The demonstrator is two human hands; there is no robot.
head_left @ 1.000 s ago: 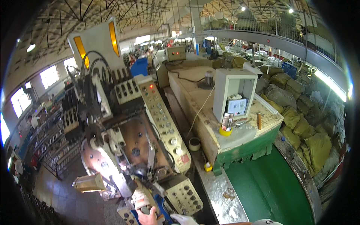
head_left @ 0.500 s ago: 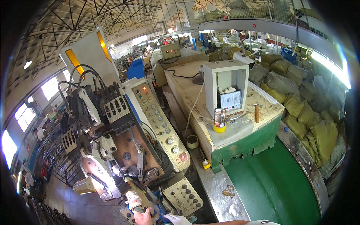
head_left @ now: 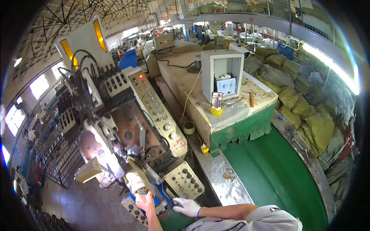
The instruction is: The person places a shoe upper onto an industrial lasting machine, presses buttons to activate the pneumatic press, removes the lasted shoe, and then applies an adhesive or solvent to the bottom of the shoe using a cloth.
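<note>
A pale pinkish-white laced shoe point(head_left: 135, 182) sits at the front of a large machine point(head_left: 127, 129), under its brightly lit metal head. Bare and closed, my left hand point(head_left: 145, 201) grips the near end of the shoe around a dark opening. My right hand point(head_left: 187, 208) wears a white glove with a blue-edged cuff. Its fingers are stretched apart beside a blue machine part point(head_left: 165, 194), just below a cream knob panel point(head_left: 185, 181); whether they touch the blue part I cannot tell.
A long cream control panel point(head_left: 154, 107) with a red light runs up the machine's right side. Further right stand a worktable point(head_left: 173, 69) with an open grey box point(head_left: 221, 73) and a hammer point(head_left: 251, 99), and a green conveyor belt point(head_left: 269, 165). Stuffed sacks point(head_left: 320, 127) pile up beyond.
The view has tipped down, so more of both forearms and the grey sleeve shows. My left hand stays on the shoe, and my gloved right hand remains near the knob panel.
</note>
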